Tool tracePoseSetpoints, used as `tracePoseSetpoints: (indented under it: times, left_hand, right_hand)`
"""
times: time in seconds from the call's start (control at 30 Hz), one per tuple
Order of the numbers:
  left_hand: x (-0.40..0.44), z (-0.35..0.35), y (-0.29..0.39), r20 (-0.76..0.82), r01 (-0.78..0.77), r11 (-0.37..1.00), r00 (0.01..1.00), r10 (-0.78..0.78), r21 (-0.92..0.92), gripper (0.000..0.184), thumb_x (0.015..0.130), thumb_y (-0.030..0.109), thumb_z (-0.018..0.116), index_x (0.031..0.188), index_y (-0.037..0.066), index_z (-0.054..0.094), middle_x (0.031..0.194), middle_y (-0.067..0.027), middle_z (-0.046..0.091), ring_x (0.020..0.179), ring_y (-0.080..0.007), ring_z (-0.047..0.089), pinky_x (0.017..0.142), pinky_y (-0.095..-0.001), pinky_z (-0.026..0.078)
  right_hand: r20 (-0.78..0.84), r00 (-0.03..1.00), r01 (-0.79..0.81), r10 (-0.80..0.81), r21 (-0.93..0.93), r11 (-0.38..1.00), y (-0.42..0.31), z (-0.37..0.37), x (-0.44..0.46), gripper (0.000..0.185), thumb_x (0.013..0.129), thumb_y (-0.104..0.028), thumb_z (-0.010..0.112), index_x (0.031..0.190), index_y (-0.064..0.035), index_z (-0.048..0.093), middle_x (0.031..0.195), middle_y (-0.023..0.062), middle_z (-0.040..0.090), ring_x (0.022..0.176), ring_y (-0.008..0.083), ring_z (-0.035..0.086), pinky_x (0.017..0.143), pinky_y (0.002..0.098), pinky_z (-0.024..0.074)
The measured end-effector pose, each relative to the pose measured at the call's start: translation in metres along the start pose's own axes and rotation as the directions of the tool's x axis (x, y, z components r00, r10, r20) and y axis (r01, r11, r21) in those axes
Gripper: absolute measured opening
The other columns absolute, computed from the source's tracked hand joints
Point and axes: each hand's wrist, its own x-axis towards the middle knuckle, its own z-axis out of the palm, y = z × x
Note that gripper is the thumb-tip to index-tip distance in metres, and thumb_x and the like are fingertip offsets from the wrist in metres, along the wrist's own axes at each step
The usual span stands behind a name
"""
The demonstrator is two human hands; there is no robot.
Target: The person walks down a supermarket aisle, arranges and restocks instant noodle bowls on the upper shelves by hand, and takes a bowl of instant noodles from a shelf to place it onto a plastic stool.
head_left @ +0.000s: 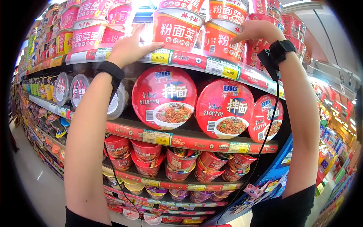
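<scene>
At the upper shelf, my left hand (130, 47) is open, its thumb stretched right along the shelf edge and its fingers pointing up into a gap. To its right stands a red-and-white instant noodle bucket (176, 32), apart from the hand. My right hand (261, 30) grips the right side of an orange-red instant noodle bucket (223, 41), thumb across its front; its other fingers are partly hidden. That bucket stays upright on the shelf, below another bucket (227, 9). Pink noodle buckets (87, 36) are stacked left of my left hand.
Large red noodle bowls (164, 98) stand on edge on the shelf below. Smaller red noodle cups (145, 151) fill the shelf under them. Price-tag rails (223, 70) run along the shelf fronts. A black cable (270, 125) hangs from my right wrist. Grey floor (41, 178) borders the shelving at left.
</scene>
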Motion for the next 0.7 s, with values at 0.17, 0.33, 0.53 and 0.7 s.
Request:
tracePoseSetpoints:
  times: [0.17, 0.33, 0.53, 0.7]
  left_hand:
    - [0.002, 0.002, -0.001, -0.003, -0.003, 1.0, 1.0, 0.003, 0.001, 0.109, 0.064, 0.077, 0.061, 0.138, 0.001, 0.038, 0.103, -0.0176, 0.066, 0.096, -0.0312, 0.065, 0.085, -0.0374, 0.05]
    - [0.001, 0.0, -0.003, -0.005, -0.017, 1.0, 1.0, 0.017, 0.01, 0.109, 0.064, 0.078, 0.06, 0.138, 0.001, 0.038, 0.106, -0.0179, 0.066, 0.1, -0.0304, 0.064, 0.086, -0.0368, 0.049]
    - [-0.004, -0.011, 0.01, 0.057, 0.023, 1.0, 0.998, -0.022, -0.009, 0.104, 0.069, 0.068, 0.065, 0.139, -0.003, 0.036, 0.105, -0.0172, 0.065, 0.098, -0.0284, 0.063, 0.085, -0.0349, 0.048]
    - [-0.006, -0.016, 0.015, 0.11, 0.063, 0.997, 0.992, -0.059, -0.034, 0.101, 0.068, 0.067, 0.066, 0.137, -0.002, 0.039, 0.106, -0.0177, 0.064, 0.1, -0.0288, 0.062, 0.086, -0.0345, 0.047]
  right_hand:
    - [-0.054, 0.997, 0.055, -0.057, -0.049, 0.997, 0.005, 0.004, 0.002, 0.072, 0.07, -0.06, 0.071, 0.107, 0.0019, 0.064, 0.099, 0.0178, 0.067, 0.075, 0.0284, 0.068, 0.062, 0.034, 0.0557]
    - [-0.378, 0.89, 0.199, -0.256, -0.183, 0.963, 0.008, 0.016, -0.004, 0.029, 0.092, -0.029, 0.053, 0.114, -0.0106, 0.058, 0.099, 0.0141, 0.066, 0.081, 0.0304, 0.067, 0.068, 0.0392, 0.0536]
    - [-0.557, 0.706, 0.226, -0.438, -0.409, 0.884, 0.015, 0.03, -0.005, 0.017, 0.092, -0.017, 0.048, 0.106, -0.011, 0.055, 0.085, 0.0128, 0.067, 0.078, 0.0311, 0.065, 0.063, 0.0413, 0.0519]
    - [-0.517, 0.761, 0.191, -0.392, -0.4, 0.897, 0.017, 0.018, -0.011, 0.017, 0.094, -0.022, 0.048, 0.107, -0.0139, 0.056, 0.082, 0.0117, 0.066, 0.076, 0.0301, 0.065, 0.062, 0.0415, 0.0511]
